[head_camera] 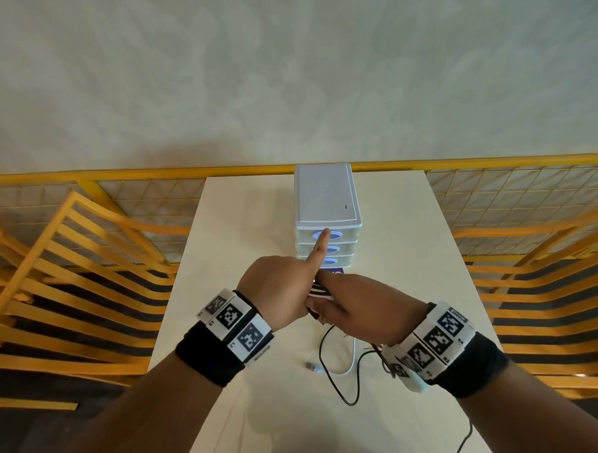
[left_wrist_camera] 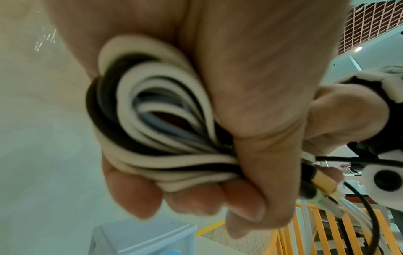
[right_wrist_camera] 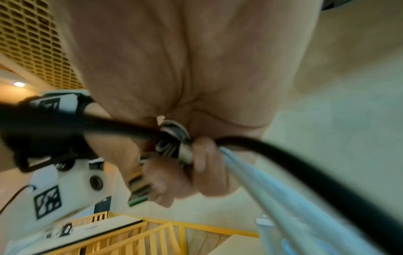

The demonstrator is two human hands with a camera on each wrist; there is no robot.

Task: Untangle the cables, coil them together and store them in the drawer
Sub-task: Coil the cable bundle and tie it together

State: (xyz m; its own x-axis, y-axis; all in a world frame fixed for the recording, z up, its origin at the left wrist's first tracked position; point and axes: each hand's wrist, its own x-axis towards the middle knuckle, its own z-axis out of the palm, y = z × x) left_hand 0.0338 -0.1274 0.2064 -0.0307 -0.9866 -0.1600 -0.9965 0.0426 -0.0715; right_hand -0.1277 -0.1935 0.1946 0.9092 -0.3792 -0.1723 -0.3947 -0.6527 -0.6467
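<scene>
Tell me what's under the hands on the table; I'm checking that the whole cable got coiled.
No. Under the hands, loose black cable and a white cable with its plug lie on the table. The right hand hides where they join the coil.

hands hide most of the coiled cables [head_camera: 319,290].

You face a pale, mottled wall [head_camera: 284,73] behind a cream table [head_camera: 250,399]. Yellow slatted railings [head_camera: 70,287] and a yellow wire-grid fence [head_camera: 515,193] flank it on both sides.
</scene>
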